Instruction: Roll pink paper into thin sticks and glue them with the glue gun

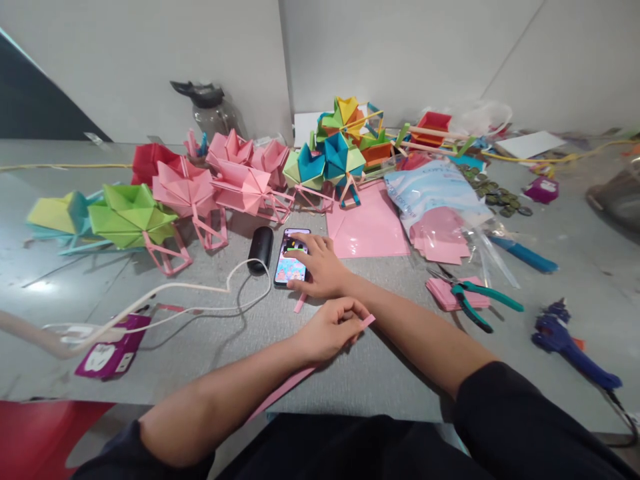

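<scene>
My right hand (320, 267) lies over a smartphone (290, 261) with a lit colourful screen, its fingers spread and touching the display. My left hand (330, 328) rests on the grey table (380, 373) just in front of it, fingers curled on a long folded pink paper strip (295, 381) that runs back toward my body. A short pink strip piece (299, 304) lies between the two hands. A black cylindrical device (261, 249) stands left of the phone, with a white cable (200, 291) looping off to the left.
Folded paper models in pink (240, 183), green (131, 215) and mixed colours (335, 157) line the back. Pink paper sheet (367, 227), plastic bag of pink paper (435, 207), green-handled scissors (475, 303), blue glue gun (570, 341), water bottle (213, 110), purple packet (113, 350).
</scene>
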A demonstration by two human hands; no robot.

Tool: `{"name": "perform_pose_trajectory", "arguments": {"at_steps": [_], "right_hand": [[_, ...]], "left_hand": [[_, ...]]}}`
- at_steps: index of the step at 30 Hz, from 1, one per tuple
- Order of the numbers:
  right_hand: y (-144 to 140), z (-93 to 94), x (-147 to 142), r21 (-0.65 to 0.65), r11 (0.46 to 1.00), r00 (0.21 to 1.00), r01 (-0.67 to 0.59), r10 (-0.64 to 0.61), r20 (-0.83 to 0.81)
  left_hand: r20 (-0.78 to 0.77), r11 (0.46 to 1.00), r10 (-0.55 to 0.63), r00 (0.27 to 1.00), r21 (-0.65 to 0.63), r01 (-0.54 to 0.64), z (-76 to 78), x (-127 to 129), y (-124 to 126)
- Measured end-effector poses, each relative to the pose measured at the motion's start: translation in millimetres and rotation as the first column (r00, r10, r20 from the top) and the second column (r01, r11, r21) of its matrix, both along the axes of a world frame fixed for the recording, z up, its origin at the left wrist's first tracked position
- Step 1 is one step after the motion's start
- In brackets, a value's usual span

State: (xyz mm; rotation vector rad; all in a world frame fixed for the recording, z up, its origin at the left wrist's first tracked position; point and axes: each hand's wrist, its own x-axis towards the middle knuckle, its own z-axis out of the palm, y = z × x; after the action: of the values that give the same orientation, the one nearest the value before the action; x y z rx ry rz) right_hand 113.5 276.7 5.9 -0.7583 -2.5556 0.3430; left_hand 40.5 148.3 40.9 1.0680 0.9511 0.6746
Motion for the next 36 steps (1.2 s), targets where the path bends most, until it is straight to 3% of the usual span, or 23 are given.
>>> {"name": "perform_pose_trajectory", "arguments": {"at_steps": [3,15,22,36], "right_hand": [[0.5,0.0,2.1,-0.012,1.0,0.999,0.013,-0.013,-0.04],[-0.9,3.3,2.2,0.006,1.0,0.998,0.001,-0.001,-0.058],[-6.6,5.2,5.6,-0.016,0.994,0.986,0.109,-0.11,-0.124],[-6.7,1.3,9.2,-0.013,0.995,0.977,0.096,-0.097,-0.192]], "left_hand": [[0.037,1.0,-0.003,0.999,-0.022,0.003,-2.0,-0.4,0.5],[-0.046,0.999,-0.029,0.998,0.016,0.03,3.6,0.6,1.4],[-0.009,0.999,0.018,1.0,0.039,-0.017,-0.2,1.5,2.5],[-0.023,1.0,0.026,0.999,-0.003,-0.026,-4.0,-0.8,6.0]]}}
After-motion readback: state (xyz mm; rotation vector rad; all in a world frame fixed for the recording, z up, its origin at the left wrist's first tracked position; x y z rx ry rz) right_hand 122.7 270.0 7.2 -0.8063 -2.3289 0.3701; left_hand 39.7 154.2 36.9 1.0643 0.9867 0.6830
